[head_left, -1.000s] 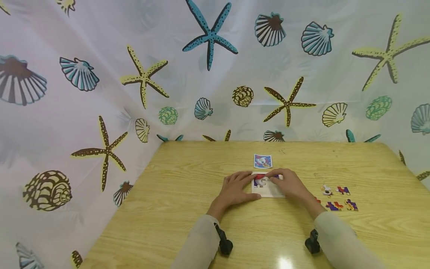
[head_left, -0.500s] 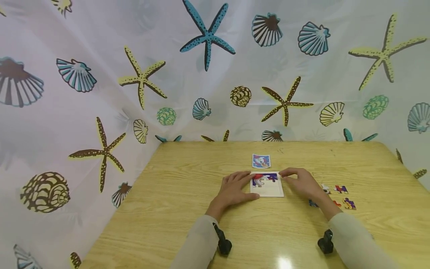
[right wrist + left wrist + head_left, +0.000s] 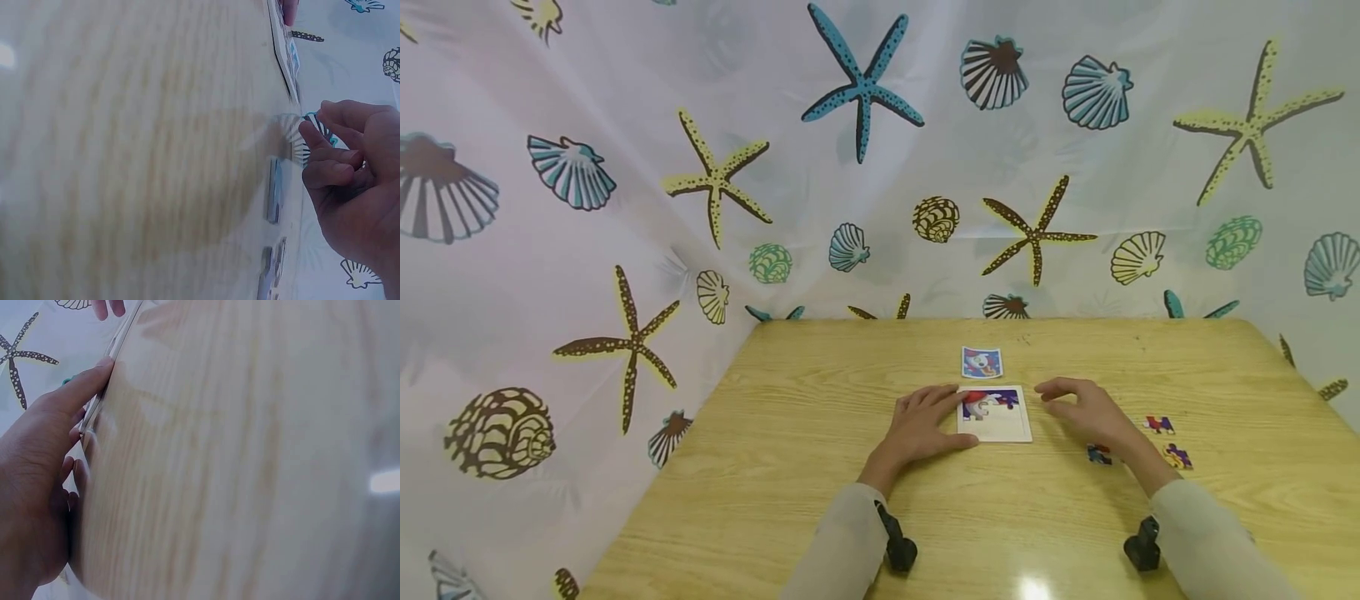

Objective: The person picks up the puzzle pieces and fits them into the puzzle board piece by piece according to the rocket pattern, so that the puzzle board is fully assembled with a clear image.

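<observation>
A white-framed jigsaw puzzle tray (image 3: 1006,427) lies flat on the wooden table, with fitted pieces across its top and upper left and bare board below. My left hand (image 3: 921,427) rests at its left side, fingertips on the upper left corner and thumb touching the lower edge. Just off the tray's right side hovers my right hand (image 3: 1086,411), its fingers loosely bent with nothing between them, as the right wrist view also shows. Loose puzzle pieces lie near it: a red and purple one (image 3: 1159,424), an orange and purple one (image 3: 1177,456) and a dark blue one (image 3: 1099,454).
Behind the tray lies a small picture card (image 3: 982,362) with a white figure on blue. A curtain (image 3: 887,200) printed with starfish and shells hangs along the back and left of the table (image 3: 820,417). My right forearm covers part of the area by the loose pieces.
My right hand has moved off the tray to the right, leaving a piece at the tray's upper right uncovered to view. My left hand keeps its place at the tray.
</observation>
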`<state>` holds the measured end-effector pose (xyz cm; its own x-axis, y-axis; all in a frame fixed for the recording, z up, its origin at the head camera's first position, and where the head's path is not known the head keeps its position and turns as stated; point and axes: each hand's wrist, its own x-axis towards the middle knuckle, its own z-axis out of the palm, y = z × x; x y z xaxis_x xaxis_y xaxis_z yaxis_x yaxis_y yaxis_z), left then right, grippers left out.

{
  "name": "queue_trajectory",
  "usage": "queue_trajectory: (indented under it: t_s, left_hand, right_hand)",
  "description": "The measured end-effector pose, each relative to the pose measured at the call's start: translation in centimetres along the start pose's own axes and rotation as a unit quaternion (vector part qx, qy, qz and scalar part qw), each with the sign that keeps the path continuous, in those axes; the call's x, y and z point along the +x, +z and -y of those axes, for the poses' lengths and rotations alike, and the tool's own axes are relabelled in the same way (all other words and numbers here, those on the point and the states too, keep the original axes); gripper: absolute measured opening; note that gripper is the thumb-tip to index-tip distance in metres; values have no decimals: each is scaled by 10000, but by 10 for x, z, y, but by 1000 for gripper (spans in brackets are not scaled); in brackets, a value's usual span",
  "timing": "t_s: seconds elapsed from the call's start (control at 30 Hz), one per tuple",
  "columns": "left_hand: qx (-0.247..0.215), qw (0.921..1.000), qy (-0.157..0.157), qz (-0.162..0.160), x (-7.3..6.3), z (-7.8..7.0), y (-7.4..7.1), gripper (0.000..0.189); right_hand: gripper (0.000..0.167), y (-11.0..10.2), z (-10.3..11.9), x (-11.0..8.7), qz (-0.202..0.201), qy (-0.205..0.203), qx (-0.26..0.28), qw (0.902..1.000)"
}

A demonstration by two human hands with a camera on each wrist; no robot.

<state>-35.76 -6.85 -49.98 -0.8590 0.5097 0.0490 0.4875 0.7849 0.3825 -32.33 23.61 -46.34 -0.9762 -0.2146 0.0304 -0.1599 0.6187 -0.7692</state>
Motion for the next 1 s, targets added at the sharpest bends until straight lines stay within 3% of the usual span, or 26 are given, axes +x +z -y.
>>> queue_trajectory:
  t_s: [0.4,0.67,1.0]
  left_hand:
    - [62,10000,-8,12,0,-2,-1,85]
    - [29,10000,-11,24,-1,-2,-1,85]
    - [54,10000,11,50,0,-1,-1,85]
  right_hand:
    - [36,-16,-19,-9,-7,-349,-141,9993]
    - [38,-27,-21,-19,-38,-9,-161,9999]
    - [39,-35,-31,-27,-6,-43,-193,9998]
